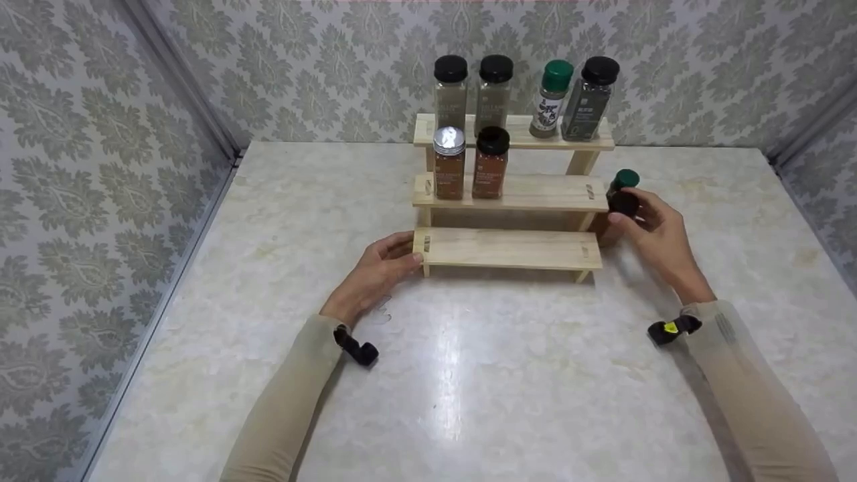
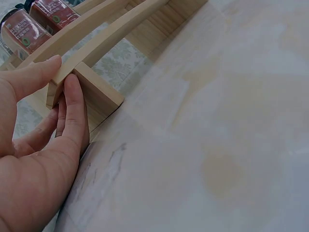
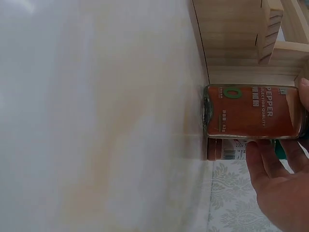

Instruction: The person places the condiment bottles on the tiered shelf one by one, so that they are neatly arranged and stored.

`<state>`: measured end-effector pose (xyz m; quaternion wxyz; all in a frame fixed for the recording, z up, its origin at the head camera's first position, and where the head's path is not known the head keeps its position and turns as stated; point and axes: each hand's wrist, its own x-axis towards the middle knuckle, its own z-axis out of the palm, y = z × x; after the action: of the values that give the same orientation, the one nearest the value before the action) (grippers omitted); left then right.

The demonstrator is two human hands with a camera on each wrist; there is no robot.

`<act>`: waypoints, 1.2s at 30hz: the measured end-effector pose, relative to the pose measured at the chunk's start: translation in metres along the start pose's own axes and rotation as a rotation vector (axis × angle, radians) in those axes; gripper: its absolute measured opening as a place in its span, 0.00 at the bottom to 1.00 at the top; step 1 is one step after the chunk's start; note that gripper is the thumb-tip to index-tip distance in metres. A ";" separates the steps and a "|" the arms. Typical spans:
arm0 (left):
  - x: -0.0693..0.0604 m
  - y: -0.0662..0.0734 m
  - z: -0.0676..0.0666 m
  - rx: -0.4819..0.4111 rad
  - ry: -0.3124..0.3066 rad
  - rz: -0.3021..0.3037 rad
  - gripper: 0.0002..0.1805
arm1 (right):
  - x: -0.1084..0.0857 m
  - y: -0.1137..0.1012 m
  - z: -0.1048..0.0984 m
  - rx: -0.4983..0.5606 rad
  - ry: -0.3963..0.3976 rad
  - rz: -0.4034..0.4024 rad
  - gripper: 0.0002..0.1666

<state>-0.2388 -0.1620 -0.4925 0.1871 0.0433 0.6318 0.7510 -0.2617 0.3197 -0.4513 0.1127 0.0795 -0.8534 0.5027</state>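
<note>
A three-step wooden rack (image 1: 505, 248) stands on the table. My left hand (image 1: 375, 271) grips the left end of its lowest step, thumb on top and fingers (image 2: 75, 104) underneath. To the right of the rack, my right hand (image 1: 659, 234) holds a glass pepper jar (image 3: 251, 111) of reddish-brown powder near its black cap (image 1: 624, 204). The jar is upright, its base at the tabletop; whether it touches I cannot tell. Just behind it is a smaller bottle with a green cap (image 1: 627, 178), partly hidden by the jar and hand.
On the top step are two black-capped jars (image 1: 450, 100), a green-capped bottle (image 1: 549, 104) and a dark black-capped jar (image 1: 589, 104). The middle step bears a silver-topped jar (image 1: 449, 167) and a black-topped jar (image 1: 491, 167), both reddish. Patterned walls (image 1: 335, 73) enclose the table (image 1: 522, 375).
</note>
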 end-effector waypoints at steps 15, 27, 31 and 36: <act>0.001 0.000 0.000 -0.018 -0.006 0.003 0.34 | 0.003 -0.017 -0.018 0.021 0.087 -0.024 0.29; 0.000 0.000 -0.001 -0.016 -0.007 0.012 0.34 | 0.007 -0.041 -0.032 0.016 0.169 -0.059 0.24; 0.000 -0.001 -0.001 -0.023 -0.018 0.028 0.34 | 0.010 -0.054 -0.035 0.038 0.206 -0.090 0.23; 0.000 0.000 0.000 -0.021 -0.013 0.022 0.34 | 0.016 -0.068 -0.037 0.067 0.246 -0.107 0.22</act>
<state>-0.2388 -0.1618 -0.4930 0.1835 0.0532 0.6222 0.7592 -0.2556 0.3190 -0.3721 0.2405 0.0666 -0.8104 0.5300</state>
